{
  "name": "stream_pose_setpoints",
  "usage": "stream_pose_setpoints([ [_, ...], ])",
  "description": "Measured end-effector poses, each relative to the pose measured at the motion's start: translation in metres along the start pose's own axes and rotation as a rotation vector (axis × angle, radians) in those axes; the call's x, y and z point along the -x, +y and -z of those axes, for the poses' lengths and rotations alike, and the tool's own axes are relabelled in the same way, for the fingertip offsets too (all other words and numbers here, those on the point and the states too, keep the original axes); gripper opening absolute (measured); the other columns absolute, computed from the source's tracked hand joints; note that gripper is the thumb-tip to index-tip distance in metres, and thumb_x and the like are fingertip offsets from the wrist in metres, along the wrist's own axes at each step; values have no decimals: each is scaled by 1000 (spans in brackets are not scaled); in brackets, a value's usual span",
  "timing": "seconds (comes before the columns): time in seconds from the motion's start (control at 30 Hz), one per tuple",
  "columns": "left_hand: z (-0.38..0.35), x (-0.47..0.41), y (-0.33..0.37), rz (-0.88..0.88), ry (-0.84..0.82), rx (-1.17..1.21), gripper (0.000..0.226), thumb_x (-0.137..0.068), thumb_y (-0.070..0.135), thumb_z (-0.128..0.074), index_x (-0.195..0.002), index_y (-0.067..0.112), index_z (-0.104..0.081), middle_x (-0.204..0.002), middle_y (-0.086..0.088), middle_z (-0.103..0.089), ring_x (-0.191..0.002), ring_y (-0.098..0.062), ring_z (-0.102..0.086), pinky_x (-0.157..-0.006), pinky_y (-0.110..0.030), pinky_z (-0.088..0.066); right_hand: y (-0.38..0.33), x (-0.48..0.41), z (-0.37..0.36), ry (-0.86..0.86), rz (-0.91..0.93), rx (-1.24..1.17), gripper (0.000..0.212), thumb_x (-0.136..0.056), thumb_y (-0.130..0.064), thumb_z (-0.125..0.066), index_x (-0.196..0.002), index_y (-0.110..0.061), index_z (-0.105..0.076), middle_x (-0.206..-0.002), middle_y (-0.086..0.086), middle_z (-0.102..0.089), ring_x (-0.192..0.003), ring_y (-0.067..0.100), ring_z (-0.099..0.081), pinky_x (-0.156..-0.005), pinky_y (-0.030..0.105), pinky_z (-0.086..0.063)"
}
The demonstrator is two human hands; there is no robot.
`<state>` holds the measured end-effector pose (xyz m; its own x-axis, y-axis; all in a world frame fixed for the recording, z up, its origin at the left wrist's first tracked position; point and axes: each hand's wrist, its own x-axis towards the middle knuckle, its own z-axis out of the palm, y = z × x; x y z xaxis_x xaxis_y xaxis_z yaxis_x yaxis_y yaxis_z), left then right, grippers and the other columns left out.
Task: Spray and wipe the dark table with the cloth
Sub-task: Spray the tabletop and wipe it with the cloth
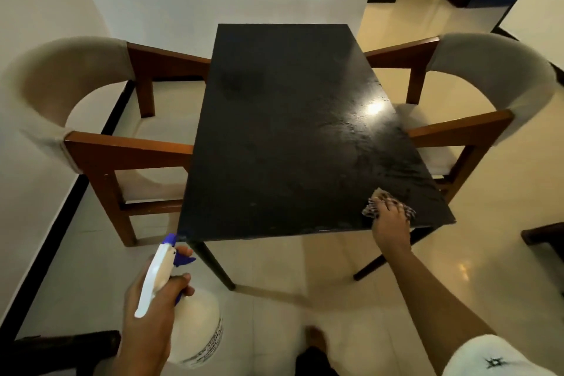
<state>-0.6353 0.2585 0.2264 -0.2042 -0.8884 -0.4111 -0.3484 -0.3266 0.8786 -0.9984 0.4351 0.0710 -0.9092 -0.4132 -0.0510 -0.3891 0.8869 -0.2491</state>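
Table (274, 137): dark rectangular top on dark splayed legs, standing on a pale tiled floor (305, 265). The surface is mottled, with a streaked sheen over its right half and a bright light reflection near the right edge. The left half looks duller.

Cloth (385, 206): checked, crumpled, lying on the tabletop at the near right corner, close to the front edge. Part of it sticks out beyond the fingers on the far side and to both sides.

Right hand (390, 223): palm down on the cloth, pressing it to the tabletop. Fingers lie flat and slightly spread over the fabric; the wrist overhangs the front edge. The arm reaches in from the lower right, with a white sleeve (488, 359) at the shoulder.

Left hand (152, 308): held off the table, below and in front of the near left corner. It is wrapped round the neck of the bottle, forefinger ahead of the blue trigger, thumb curled across the neck.

Bottle (195, 327): white spray bottle with a white head and blue nozzle. The nozzle points up towards the near left corner of the table, just short of it. The body hangs below the hand, with dark print on its lower side.

Chairs: left chair (100, 149) and right chair (457, 128), one at each long side, wooden frames with pale curved backs, arms touching or just beside the table edges; which cannot be told.

Foot (316, 337): blurred, on the floor near the bottom edge.
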Motion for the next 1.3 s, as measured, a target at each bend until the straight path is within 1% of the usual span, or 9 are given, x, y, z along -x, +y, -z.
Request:
stream_pose_setpoints([
  [0.13,-23,7,-4,4,-14,-26,36,-87,-1,-58,-120,10,-50,-87,-18,-60,-71,-25,-56,-80,-44,-43,-45,21,-13,-27,-67,119,55,-90,-13,-47,-143,-20,-38,-146,14,-37,-134,36,-29,-112,53,-17],
  [0.27,-56,20,5,52,35,14,33,-86,-3,-59,-114,12,-49,-90,-19,-58,-66,-24,-54,-64,-34,-54,-118,31,-34,-224,479,26,61,-91,-20,-50,-148,-28,-29,-156,5,-25,-145,28,-14,-118,52,-8],
  [0.37,-89,29,10,-19,46,-12,27,-87,-3,-58,-100,19,-50,-93,-18,-59,-67,-23,-55,-80,-43,-48,-146,16,-31,-364,822,43,58,-93,-27,-51,-147,-29,-29,-157,3,-24,-146,26,-11,-117,54,-5],
  [0.47,-118,37,13,-61,69,-17,27,-88,-3,-56,-107,15,-51,-88,-15,-59,-69,-21,-55,-79,-39,-41,-128,-28,-24,-285,757,44,59,-91,-34,-52,-146,-29,-30,-156,1,-26,-145,25,-15,-115,58,-10],
  [0.7,-158,54,7,-66,85,13,18,-89,-2,-55,-93,15,-57,-82,0,-59,-70,-19,-53,-82,-43,-46,46,-95,8,2,207,3,57,-89,-42,-54,-142,-27,-36,-149,5,-36,-140,27,-27,-113,54,-23],
  [0.87,-148,64,-6,-143,74,-15,29,-88,-6,-53,-102,17,-64,-91,-8,-66,-64,-19,-58,-59,-22,-49,45,-51,-6,55,49,-30,62,-88,-36,-61,-144,-25,-37,-151,7,-34,-142,30,-21,-114,55,-18],
  [1.03,-118,67,-18,-134,147,58,31,-82,7,-63,-111,18,-63,-98,-10,-67,-71,-27,-59,-72,-36,-51,-52,-15,-25,4,225,-27,64,-87,-35,-61,-145,-24,-36,-152,8,-32,-143,30,-19,-116,53,-17],
  [1.13,-92,68,-23,-147,189,56,49,-68,21,-55,-117,14,-62,-104,-4,-68,-74,-26,-58,-66,-29,-48,-125,8,-38,-95,419,-2,64,-89,-32,-59,-146,-24,-31,-154,9,-28,-144,29,-18,-117,51,-16],
  [1.3,-38,61,-39,-169,225,92,39,-84,-7,-54,-119,10,-60,-103,-5,-67,-69,-24,-54,-63,-29,-48,-241,78,-64,-300,900,-18,59,-90,-24,-58,-144,-24,-35,-151,8,-34,-142,29,-22,-118,51,-13],
])
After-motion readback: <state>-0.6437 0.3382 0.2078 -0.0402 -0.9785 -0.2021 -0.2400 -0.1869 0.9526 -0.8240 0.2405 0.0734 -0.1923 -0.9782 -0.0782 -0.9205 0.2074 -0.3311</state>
